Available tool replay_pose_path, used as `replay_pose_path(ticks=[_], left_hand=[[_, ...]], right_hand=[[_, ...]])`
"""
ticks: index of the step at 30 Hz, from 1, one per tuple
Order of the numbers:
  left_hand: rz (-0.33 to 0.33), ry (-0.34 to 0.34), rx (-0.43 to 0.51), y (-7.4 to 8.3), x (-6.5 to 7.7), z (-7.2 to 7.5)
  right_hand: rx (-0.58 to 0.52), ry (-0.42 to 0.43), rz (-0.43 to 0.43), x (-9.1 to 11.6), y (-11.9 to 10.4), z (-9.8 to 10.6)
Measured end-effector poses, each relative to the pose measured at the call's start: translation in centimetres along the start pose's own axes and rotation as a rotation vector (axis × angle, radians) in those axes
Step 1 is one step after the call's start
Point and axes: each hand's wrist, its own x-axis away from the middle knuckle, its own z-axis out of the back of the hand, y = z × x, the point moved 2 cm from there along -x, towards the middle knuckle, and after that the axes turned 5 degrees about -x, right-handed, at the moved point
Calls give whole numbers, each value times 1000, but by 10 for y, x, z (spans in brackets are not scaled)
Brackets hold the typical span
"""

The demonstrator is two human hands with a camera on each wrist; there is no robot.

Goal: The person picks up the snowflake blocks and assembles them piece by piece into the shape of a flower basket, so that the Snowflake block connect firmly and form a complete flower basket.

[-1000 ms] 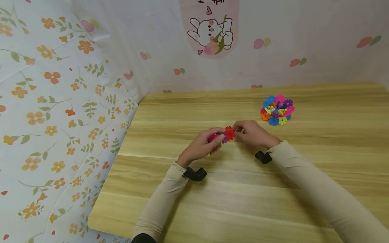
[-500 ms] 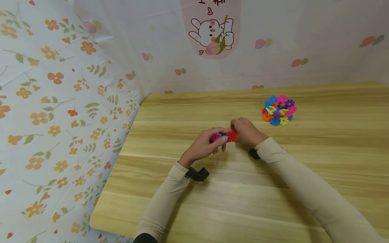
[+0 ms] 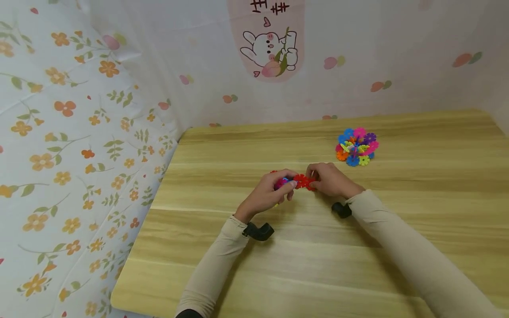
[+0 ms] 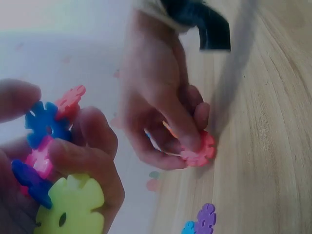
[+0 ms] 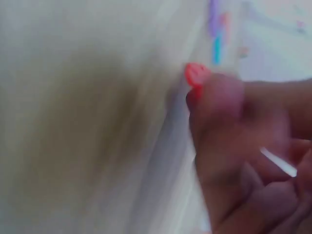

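Note:
My left hand (image 3: 268,192) holds a cluster of interlocking snowflake discs. In the left wrist view it includes a blue disc (image 4: 48,124), a pink disc (image 4: 41,157), a dark blue disc (image 4: 32,183) and a yellow disc (image 4: 72,207). A red disc (image 3: 301,181) shows beside the left thumb in the head view. Just right of it, my right hand (image 3: 331,180) pinches another red disc (image 4: 199,151) between thumb and fingers. The two red discs look close together or touching; whether they are joined cannot be told. Fingers hide part of the cluster.
A many-coloured ball of snowflake discs (image 3: 353,161) sits on the wooden table (image 3: 238,150), toward the back right. Behind the table hangs a printed cloth (image 3: 199,53), and a floral cloth (image 3: 79,185) covers the left side. Each wrist carries a black camera mount (image 3: 258,231).
The right hand first came in toward the left hand, then turned and drew slightly back; the red disc at its fingertips now shows. The left hand keeps its hold. The head view has shifted slightly.

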Motion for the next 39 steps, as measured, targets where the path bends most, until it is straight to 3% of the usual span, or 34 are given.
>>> replay_pose_path(ticks=[6, 13, 21, 28, 36, 39], left_hand=[[1, 10, 15, -1, -3, -2], [-8, 43, 39, -2, -3, -1], [-24, 81, 36, -4, -2, -3], [-43, 104, -13, -4, -3, -7], [-80, 91, -29, -6, -3, -15], [-65, 93, -37, -7, -2, -14]], right_hand=[[-510, -16, -42, 34, -4, 0], [-879, 33, -57, 56, -13, -3], [-966, 59, -91, 58, -17, -12], [-1026, 76, -71, 59, -17, -18], [-1137, 119, -65, 61, -21, -24], [-1120, 116, -86, 58, -22, -24]])
